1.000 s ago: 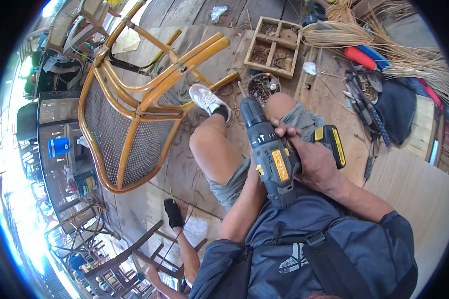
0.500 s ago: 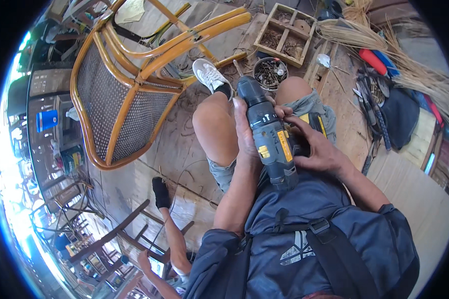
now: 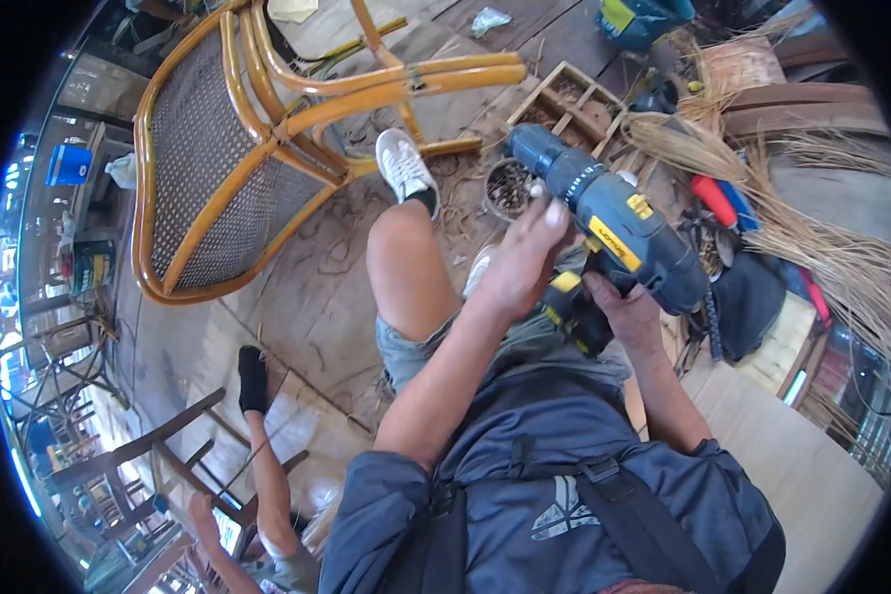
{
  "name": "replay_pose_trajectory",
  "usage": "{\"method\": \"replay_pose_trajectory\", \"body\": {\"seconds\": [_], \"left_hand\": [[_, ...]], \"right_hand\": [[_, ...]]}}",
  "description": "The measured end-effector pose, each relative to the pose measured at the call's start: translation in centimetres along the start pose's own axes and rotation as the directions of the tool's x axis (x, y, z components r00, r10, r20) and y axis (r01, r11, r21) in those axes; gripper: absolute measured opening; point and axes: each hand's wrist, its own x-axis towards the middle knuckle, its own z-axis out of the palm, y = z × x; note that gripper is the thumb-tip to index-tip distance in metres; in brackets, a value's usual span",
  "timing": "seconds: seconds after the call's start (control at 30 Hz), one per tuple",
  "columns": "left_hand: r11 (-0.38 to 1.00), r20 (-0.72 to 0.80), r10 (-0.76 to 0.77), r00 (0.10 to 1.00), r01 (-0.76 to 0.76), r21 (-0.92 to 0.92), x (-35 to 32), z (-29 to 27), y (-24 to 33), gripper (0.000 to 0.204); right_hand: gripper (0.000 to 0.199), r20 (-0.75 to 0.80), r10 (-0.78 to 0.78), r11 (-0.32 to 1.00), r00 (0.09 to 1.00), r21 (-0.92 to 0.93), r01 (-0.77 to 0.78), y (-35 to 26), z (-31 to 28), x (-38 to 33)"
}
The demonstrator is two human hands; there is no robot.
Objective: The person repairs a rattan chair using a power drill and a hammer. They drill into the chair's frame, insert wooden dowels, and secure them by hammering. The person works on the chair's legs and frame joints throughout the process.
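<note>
We have the cordless drill [image 3: 653, 233] just right of frame center, tilted, nose to upper left. Our right hand [image 3: 630, 311] wraps its handle, fingers mostly hidden; our left hand [image 3: 521, 261] curls against its side, can't tell how tight. Beyond: fastener pot [image 3: 506, 217], divided wooden tray [image 3: 594, 83]; upper left, tipped cane-panel chair [image 3: 208, 178].

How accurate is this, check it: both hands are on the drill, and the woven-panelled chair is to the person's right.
The side is wrong: the head view shows the woven-panelled chair to the person's left. The left hand and right hand are on the drill.
</note>
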Motion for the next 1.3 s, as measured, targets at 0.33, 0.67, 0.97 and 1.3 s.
{"method": "replay_pose_trajectory", "body": {"seconds": [0.33, 0.67, 0.97, 1.3], "left_hand": [[0.956, 0.115, -0.01, 0.993, 0.044, -0.29, -2.8, -0.4, -2.9, 0.062], [0.872, -0.005, -0.015, 1.0, 0.01, -0.489, -2.9, -3.2, 3.4, 0.092], [0.833, -0.184, -0.192, 0.964, 0.06, -0.551, 2.7, -5.5, 6.2, 0.088], [0.869, -0.307, -0.202, 0.93, 0.026, -0.494, 4.4, -8.0, 7.6, 0.086]], "right_hand": [[0.041, 0.164, 0.087, 0.996, 0.983, -0.007, -0.087, -1.3, 0.9, -0.6], [0.068, 0.229, -0.043, 0.926, 0.972, -0.356, 0.125, -1.2, 3.3, 0.6], [0.059, 0.354, 0.258, 0.965, 0.899, -0.136, -0.224, -5.2, 7.2, 7.6], [0.05, 0.36, -0.047, 0.875, 0.932, -0.435, 0.213, -1.2, 9.6, 11.3]]}}
